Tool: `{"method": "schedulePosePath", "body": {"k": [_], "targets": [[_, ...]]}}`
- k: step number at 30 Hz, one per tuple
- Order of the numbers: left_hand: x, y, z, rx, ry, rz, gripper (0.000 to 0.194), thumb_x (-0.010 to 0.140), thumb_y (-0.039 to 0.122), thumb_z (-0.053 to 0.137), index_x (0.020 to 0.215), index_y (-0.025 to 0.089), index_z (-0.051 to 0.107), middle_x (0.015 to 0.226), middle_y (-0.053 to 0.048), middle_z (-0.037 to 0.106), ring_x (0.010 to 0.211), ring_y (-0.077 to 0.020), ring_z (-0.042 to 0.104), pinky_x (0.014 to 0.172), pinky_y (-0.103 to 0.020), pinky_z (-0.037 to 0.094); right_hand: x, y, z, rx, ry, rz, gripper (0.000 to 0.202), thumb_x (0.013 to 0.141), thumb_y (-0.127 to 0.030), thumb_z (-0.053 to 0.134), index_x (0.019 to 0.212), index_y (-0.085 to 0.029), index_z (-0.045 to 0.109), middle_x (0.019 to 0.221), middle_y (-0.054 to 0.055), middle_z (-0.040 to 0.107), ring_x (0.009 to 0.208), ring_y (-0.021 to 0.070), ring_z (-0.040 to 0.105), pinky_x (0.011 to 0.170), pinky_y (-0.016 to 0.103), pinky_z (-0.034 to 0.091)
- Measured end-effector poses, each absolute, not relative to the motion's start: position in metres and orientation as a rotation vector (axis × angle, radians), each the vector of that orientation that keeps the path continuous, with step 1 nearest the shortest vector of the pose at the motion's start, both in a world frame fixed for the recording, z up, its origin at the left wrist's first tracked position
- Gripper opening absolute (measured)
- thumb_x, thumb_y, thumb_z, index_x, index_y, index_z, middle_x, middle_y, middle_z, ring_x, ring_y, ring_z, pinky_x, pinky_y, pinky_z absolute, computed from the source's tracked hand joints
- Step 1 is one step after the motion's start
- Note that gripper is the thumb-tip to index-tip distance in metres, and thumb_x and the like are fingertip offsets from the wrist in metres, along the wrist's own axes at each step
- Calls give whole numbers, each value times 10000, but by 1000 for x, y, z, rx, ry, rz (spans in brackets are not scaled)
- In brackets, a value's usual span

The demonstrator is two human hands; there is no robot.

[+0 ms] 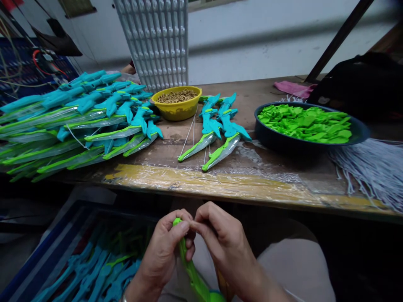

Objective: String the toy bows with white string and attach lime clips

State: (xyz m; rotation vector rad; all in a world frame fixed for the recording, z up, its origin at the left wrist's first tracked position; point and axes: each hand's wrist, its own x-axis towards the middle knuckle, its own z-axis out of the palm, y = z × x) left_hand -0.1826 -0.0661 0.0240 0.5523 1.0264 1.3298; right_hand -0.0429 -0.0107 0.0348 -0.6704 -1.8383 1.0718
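Head view, hands low at centre, just off the near edge of the workbench (176, 181).

Left hand (170, 241): closed around the green limb (192, 270) of a toy bow, near its tip, thumb laid against the plastic. Right hand (226, 239): thumb and fingers drawn together in a pinch, meeting the left fingertips beside that tip. Whatever sits in the pinch is too small or hidden to identify. The held piece slopes down toward the lap; a teal part shows at its lower end, the rest is out of frame.

Progress, judged from the layout: well advanced in count, with the piece in hand unfinished. A large pile of teal-and-green toy bows (103, 111) lies at left; cord shows on some, and on the others it cannot be made out. Two strung toy bows (217, 121) lie side by side at mid-bench, white cords visible at their green tips; these look complete.

Stock remaining: yellow bowl (178, 112) well filled with brass-coloured rings (176, 96), shape too fine to specify. Dark basin (283, 140) at right, heaped with flat green plastic pieces (305, 123). Bundle of white cords (370, 167) beside it, loose ends over the bench edge. Blue crate (40, 256), low left, holds teal bow parts (91, 268), a few with green on them. Supplies appear ample, so a good deal seems left; the number outstanding cannot be counted.
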Motion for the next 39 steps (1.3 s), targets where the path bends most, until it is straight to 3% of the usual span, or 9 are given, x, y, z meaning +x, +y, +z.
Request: {"method": "schedulePosePath", "body": {"k": [4,8,15,18,27,29,32,35,39], "targets": [[-182,-66,24,522,970,1313,254,858,336,709,721,144,614,627,17,471,515,-90,416,431,-177,381,-45,-19,24,-543,-1994,627,179,1035,-49,424,985,-134,573,841,66,564,757,173,542,658,267,467],[-181,-67,22,521,925,1313,236,902,296,653,725,144,615,628,15,472,520,-93,426,455,-183,376,-45,-23,23,-528,-2018,521,168,1040,-44,420,1124,-75,563,881,111,585,787,200,552,672,303,489],[-180,-67,23,532,909,1312,280,921,298,642,696,140,592,623,11,484,497,-86,440,450,-182,342,-46,-22,27,-631,-2096,429,238,1043,-60,410,842,-144,506,743,40,498,664,170,492,607,293,396],[-179,-68,24,551,907,1322,304,924,311,650,683,134,593,611,9,487,490,-84,448,454,-183,348,-45,-22,28,-657,-2088,479,253,1048,-76,377,832,-166,473,742,26,483,654,166,489,602,290,386],[-182,-67,22,543,953,1303,279,894,358,705,753,131,624,619,9,510,500,-87,470,448,-177,369,-40,-21,31,-680,-1831,1042,218,1071,-135,373,895,-209,478,803,-18,509,648,102,543,615,183,463],[-181,-66,21,518,989,1303,279,881,372,721,766,135,627,607,16,505,489,-84,459,438,-173,364,-36,-18,33,-678,-1875,1004,94,1063,-179,446,1031,-200,532,898,14,554,751,135,577,674,218,482],[-179,-66,22,510,1036,1290,294,857,411,745,794,144,640,610,19,512,485,-88,457,441,-181,383,-32,-12,35,-612,-2010,919,189,1040,-170,499,1223,-181,545,1011,63,582,886,189,587,760,275,491],[-177,-67,25,552,1091,1273,364,805,472,784,724,154,627,609,17,507,495,-101,463,439,-194,391,-32,-6,36,-578,-2159,782,191,1049,-132,417,1018,-164,603,887,55,589,790,188,571,691,281,464],[-181,-64,24,577,1330,1258,433,700,524,852,627,171,611,583,2,532,510,-138,499,470,-233,446,-37,4,33,-546,-2261,269,199,951,-131,424,787,-180,524,713,28,512,613,184,479,550,318,361]]}}
